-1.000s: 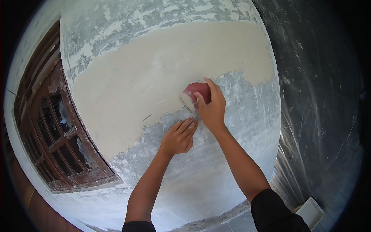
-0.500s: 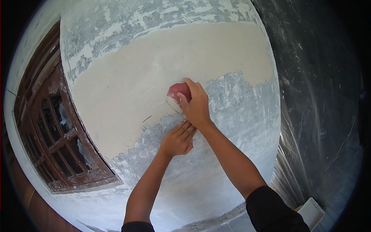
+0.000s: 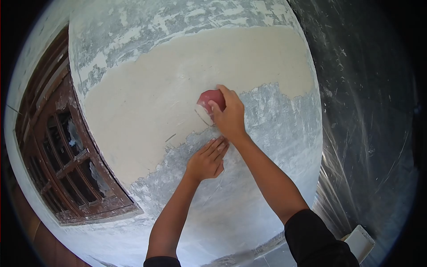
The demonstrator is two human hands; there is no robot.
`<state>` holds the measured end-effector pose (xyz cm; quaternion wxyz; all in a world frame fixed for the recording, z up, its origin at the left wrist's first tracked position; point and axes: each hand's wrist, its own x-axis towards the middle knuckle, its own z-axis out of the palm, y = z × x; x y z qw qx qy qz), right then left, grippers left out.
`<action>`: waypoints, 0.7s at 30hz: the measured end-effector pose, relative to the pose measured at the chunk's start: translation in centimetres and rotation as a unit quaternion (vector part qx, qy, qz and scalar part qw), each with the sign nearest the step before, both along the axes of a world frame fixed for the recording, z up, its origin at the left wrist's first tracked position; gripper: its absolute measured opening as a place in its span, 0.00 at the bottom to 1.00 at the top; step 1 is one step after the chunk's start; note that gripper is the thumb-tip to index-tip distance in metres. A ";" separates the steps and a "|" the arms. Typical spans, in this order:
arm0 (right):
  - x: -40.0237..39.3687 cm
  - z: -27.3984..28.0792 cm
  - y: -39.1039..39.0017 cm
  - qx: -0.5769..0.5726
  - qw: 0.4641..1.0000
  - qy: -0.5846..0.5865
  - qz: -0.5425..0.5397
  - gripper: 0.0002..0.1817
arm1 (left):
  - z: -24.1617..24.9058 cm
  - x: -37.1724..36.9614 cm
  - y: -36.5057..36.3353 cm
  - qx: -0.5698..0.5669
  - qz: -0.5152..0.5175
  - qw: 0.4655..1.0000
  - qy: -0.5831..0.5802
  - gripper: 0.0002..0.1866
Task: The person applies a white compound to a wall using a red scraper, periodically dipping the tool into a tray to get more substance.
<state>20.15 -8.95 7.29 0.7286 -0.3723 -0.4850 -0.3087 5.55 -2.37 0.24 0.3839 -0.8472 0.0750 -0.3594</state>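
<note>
My right hand [image 3: 231, 116] grips a dark red putty spreader [image 3: 211, 99], thumb on its near face and fingers behind its edge. Cream putty coats the lower left edge of the spreader, which is right at the wall. Below the right wrist, my left hand [image 3: 207, 160] lies with fingers stretched out toward the grey wall surface [image 3: 267, 129], holding nothing. A broad band of smooth cream putty [image 3: 178, 84] covers the wall around and above the spreader, with a ragged lower border. A short dark ridge mark shows in the putty left of the hands.
At the left is a brown wooden window [image 3: 73, 164] with small panes, set in the wall. Dark plastic sheeting [image 3: 369, 111] hangs along the right side. A white tray-like container [image 3: 360, 244] sits at the lower right.
My right hand and the spreader have shifted slightly right and up along the wall. The left hand stays in nearly the same place.
</note>
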 end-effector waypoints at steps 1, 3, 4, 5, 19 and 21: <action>2.6 0.0 -0.4 0.053 0.996 0.054 -0.049 0.26 | -0.1 0.1 0.1 0.000 0.001 1.000 -0.001 0.23; 7.4 -0.2 -3.0 0.078 0.975 0.118 -0.173 0.24 | -0.2 0.3 0.3 -0.004 -0.002 1.000 0.001 0.23; 8.4 -0.3 -4.3 0.095 0.964 0.139 -0.203 0.25 | -0.1 0.2 0.4 -0.003 -0.002 1.000 0.001 0.23; 8.3 -0.2 -4.4 0.110 0.965 0.133 -0.199 0.25 | -0.1 0.3 0.5 0.001 -0.004 1.000 -0.002 0.23; 8.7 0.5 -4.4 0.122 0.956 0.191 -0.187 0.23 | -0.1 0.5 0.3 -0.004 -0.005 1.000 -0.011 0.22; 6.3 0.8 -4.3 0.121 0.968 0.157 -0.154 0.24 | -0.2 0.5 0.3 0.002 -0.004 1.000 -0.011 0.22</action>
